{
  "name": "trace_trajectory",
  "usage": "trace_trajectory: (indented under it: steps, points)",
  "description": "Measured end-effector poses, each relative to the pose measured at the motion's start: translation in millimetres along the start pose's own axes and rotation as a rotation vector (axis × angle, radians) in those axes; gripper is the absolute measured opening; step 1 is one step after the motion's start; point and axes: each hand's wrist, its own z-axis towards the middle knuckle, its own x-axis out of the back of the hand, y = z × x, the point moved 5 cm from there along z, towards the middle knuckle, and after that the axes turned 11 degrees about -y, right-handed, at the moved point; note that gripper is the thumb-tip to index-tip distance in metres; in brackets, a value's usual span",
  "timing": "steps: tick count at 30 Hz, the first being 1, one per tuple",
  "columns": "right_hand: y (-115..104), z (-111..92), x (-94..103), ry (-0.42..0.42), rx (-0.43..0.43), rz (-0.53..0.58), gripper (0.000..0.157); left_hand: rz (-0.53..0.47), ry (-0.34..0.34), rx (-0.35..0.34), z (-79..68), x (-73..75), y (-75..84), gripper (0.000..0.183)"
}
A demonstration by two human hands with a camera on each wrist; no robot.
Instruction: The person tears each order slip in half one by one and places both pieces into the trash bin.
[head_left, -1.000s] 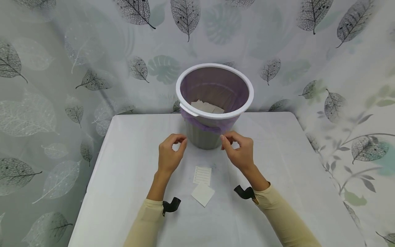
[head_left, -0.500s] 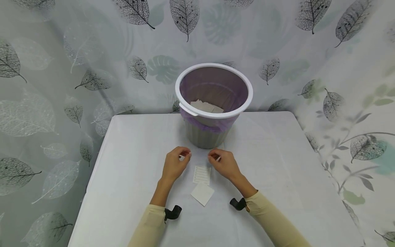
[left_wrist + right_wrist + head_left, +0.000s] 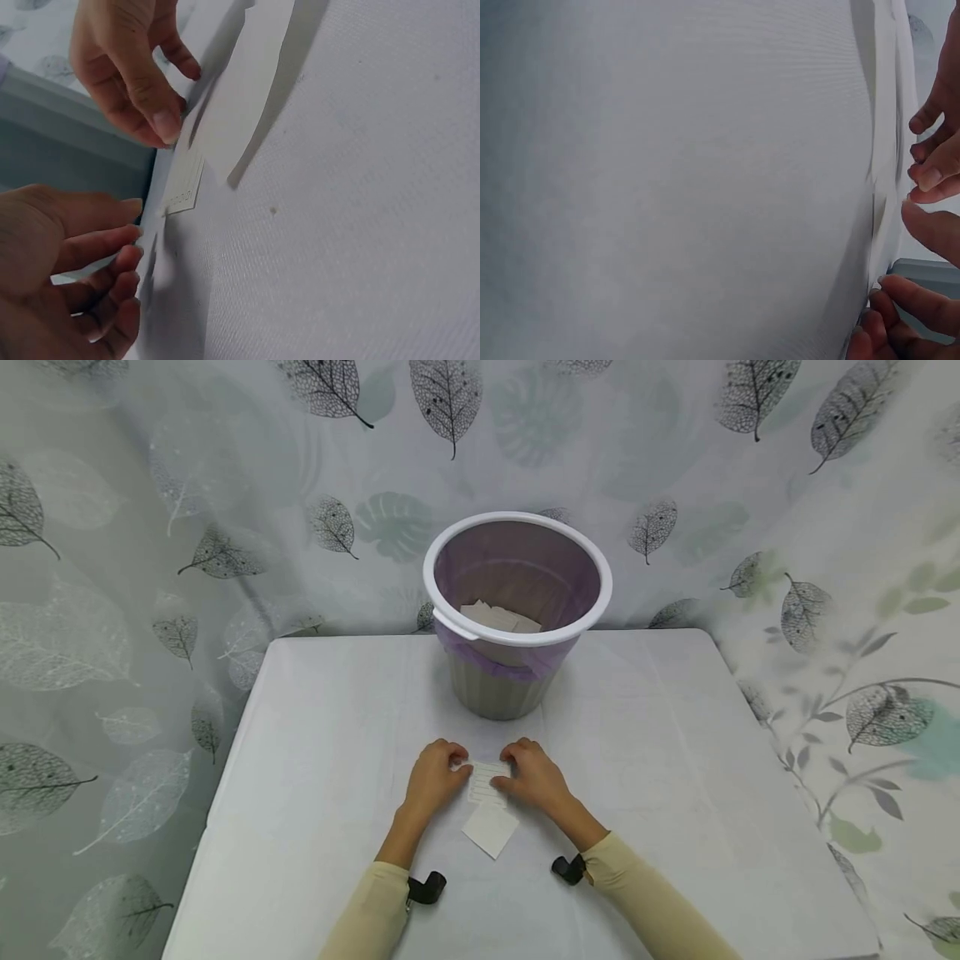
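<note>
Lined slip (image 3: 483, 787) lying on white-covered table (image 3: 337, 718), between left hand (image 3: 435, 777) and right hand (image 3: 534, 777).

Left hand: fingers bent, thumb and index apart with nothing between them, tips just beside the slip's left edge. Right hand: thumb and index also spread; thumb tip over the slip's right edge, whether in contact cannot tell. Plain square paper (image 3: 491, 832) set cornerwise at the slip's near end, nearer the person. Bucket (image 3: 501, 693) upright beyond the hands, white rim (image 3: 517, 641), purple liner (image 3: 480, 658) folded over its outside; pale papers (image 3: 501, 617) inside.
</note>
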Motion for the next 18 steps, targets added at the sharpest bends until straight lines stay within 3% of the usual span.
trace_trajectory:
  steps: [5,10,15,18]
  points:
    - [0,3,-3.6,-0.04,-0.017,-0.031,0.043,0.019,-0.034,0.015,0.4,-4.2,-2.1,0.016]
    - [4,7,-3.8,-0.068,-0.022,0.054,0.034,0.02,-0.049,0.003,1.0,-4.6,-2.7,0.016]
    - [10,6,1.4,0.012,0.004,0.198,0.014,-0.017,-0.041,-0.017,2.3,-2.7,-2.8,0.015]
    - [15,6,5.7,0.08,0.024,0.346,0.009,-0.112,-0.025,-0.041,3.3,1.1,-1.1,0.013]
